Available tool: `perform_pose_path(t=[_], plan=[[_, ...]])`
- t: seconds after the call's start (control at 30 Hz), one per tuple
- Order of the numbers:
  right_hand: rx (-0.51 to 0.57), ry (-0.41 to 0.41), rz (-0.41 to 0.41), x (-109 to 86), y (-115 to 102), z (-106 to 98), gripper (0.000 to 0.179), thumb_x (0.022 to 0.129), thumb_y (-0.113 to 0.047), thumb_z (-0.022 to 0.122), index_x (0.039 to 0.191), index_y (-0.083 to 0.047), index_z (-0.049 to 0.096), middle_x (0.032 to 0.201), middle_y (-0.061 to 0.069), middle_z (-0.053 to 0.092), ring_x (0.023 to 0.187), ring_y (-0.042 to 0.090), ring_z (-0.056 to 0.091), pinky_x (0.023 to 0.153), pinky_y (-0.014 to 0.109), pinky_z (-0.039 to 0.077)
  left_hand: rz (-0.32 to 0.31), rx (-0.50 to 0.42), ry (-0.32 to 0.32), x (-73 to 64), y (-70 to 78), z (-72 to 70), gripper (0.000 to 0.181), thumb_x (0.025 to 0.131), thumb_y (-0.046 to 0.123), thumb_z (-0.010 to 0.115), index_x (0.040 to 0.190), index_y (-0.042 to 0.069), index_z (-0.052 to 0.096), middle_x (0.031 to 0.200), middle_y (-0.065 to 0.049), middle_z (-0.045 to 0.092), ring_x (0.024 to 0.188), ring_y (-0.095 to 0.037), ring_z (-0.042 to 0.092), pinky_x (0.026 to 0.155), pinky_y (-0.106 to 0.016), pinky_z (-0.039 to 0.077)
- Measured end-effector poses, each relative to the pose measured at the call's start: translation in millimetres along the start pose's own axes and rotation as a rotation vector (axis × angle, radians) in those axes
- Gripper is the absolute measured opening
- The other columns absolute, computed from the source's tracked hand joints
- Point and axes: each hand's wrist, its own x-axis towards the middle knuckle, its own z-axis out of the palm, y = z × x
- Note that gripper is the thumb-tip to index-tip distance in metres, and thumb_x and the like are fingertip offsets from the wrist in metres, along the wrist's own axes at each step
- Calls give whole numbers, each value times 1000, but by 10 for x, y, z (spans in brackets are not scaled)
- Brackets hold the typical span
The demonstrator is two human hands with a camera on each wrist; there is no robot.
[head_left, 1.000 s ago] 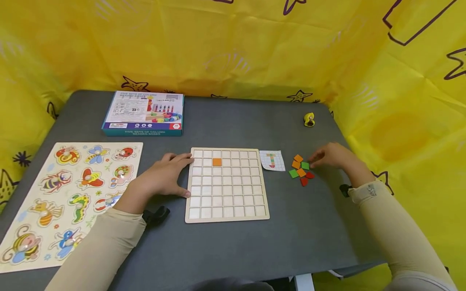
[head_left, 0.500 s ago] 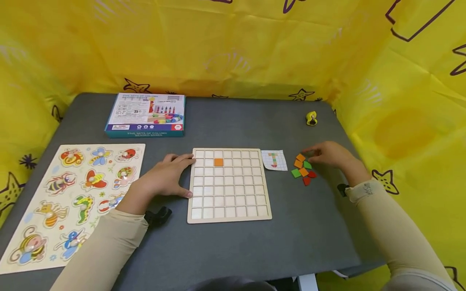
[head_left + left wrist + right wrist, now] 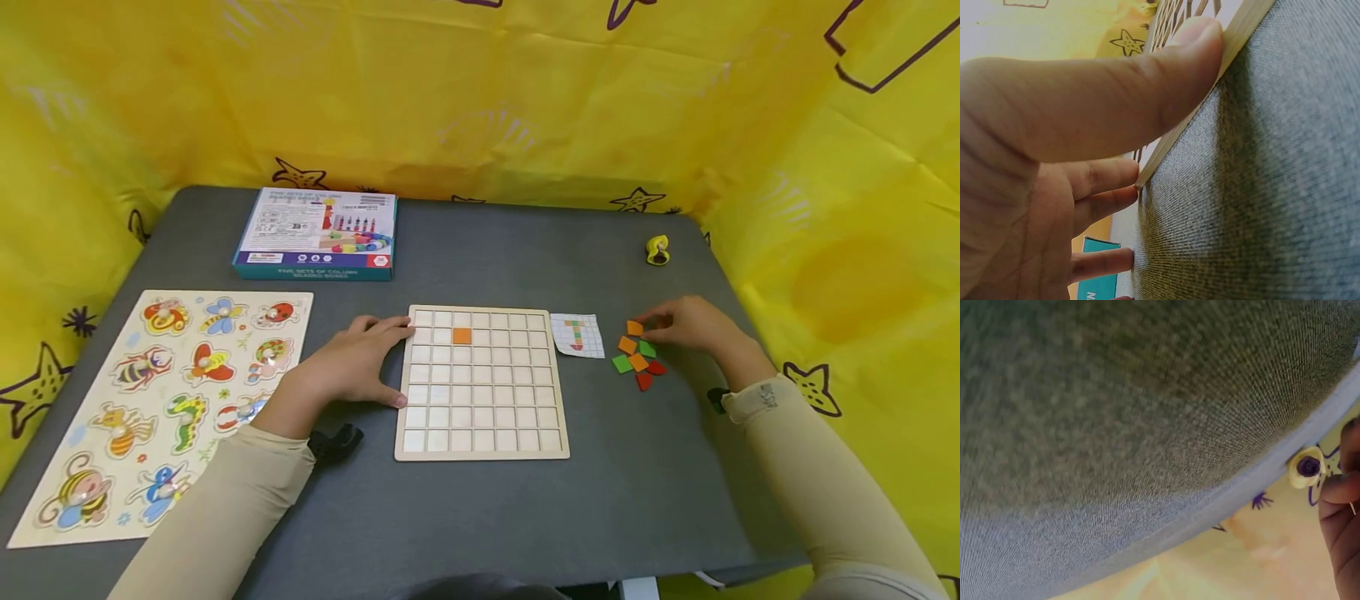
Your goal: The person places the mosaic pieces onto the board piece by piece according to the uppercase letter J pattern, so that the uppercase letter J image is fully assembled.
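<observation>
A wooden grid board lies flat on the table, with one orange square tile in its second row. My left hand rests against the board's left edge, thumb low and fingers straight near the upper corner; the left wrist view shows the thumb on the rim. At the small pile right of the board, my right hand pinches the topmost orange tile. Around it lie other orange tiles, green tiles and red pieces. The right wrist view barely catches the fingers.
A pattern card lies at the board's right edge. An insect puzzle board lies to the left, behind the left forearm. A flat toy box is at the back left, and a small yellow object at the back right.
The right hand's fingers have gone from the green tile, past the far side of the pile, to the top orange tile, which has shifted slightly. The left hand stays on the board.
</observation>
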Motion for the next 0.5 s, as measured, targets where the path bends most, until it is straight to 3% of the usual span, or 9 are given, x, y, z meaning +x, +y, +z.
perform_pose_path(t=[0.07, 0.2, 0.5], plan=[[16, 25, 15, -8, -31, -2, 34, 87, -31, 75, 113, -10, 74, 67, -3, 58, 59, 16, 45, 55, 30, 35, 1, 2, 0, -6, 0, -4, 105, 66, 47, 89, 151, 12, 39, 159, -5, 26, 138, -38, 22, 103, -63, 29], [54, 51, 20, 62, -292, -28, 34, 87, -32, 76, 113, -10, 74, 65, -2, 57, 54, 17, 44, 52, 31, 35, 0, 6, -3, -24, -13, -15, 106, 66, 48, 89, 151, 12, 38, 159, -5, 26, 137, -38, 22, 102, -63, 29], [-55, 24, -271, 508, -1279, 195, 24, 87, -30, 74, 108, -18, 77, 66, -10, 58, 50, 11, 48, 51, 32, 39, -6, 3, -12, -2, 9, -19, 105, 66, 49, 88, 152, 14, 38, 159, -2, 24, 138, -36, 22, 102, -62, 30]])
